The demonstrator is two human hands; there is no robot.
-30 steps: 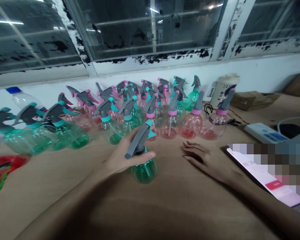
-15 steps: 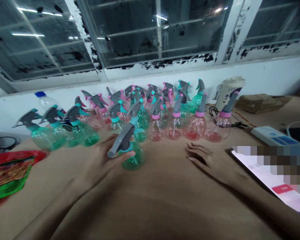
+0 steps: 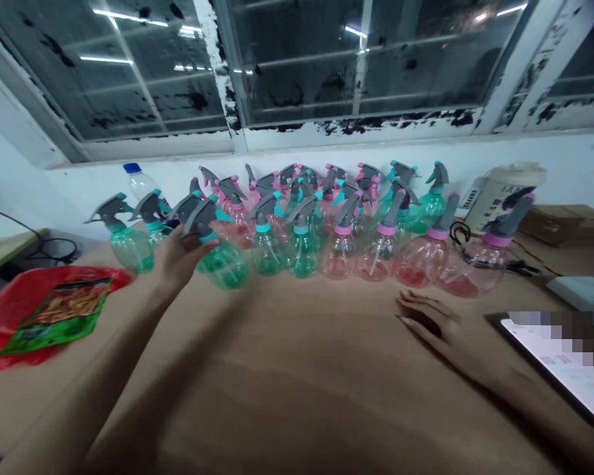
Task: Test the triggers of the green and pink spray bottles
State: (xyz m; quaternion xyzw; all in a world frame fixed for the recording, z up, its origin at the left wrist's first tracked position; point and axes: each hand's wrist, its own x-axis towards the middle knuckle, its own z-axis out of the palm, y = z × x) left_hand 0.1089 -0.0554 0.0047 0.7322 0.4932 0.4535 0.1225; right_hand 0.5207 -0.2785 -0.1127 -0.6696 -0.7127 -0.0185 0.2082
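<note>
A green spray bottle (image 3: 226, 264) with a grey trigger head is in my left hand (image 3: 178, 254), whose fingers close around its neck. It is at the left part of a front row, beside another green spray bottle (image 3: 132, 247) to the left. To its right come a green spray bottle (image 3: 304, 254) with a turquoise collar and several pink spray bottles (image 3: 338, 256). My right hand (image 3: 428, 320) rests on the table, fingers stretched out and holding nothing, in front of a pink spray bottle (image 3: 422, 264).
More spray bottles crowd behind, against the wall. At the left lie a red bag (image 3: 24, 290) and a snack packet (image 3: 62, 313); a blue-capped bottle (image 3: 137, 181) stands behind. To the right are a tumbler (image 3: 507, 198), a cardboard box (image 3: 564, 224) and a phone-like screen (image 3: 539, 343).
My left hand has carried the green spray bottle from the table's middle back and left to the front row. The view has turned a little left. My right hand stays resting on the table.
</note>
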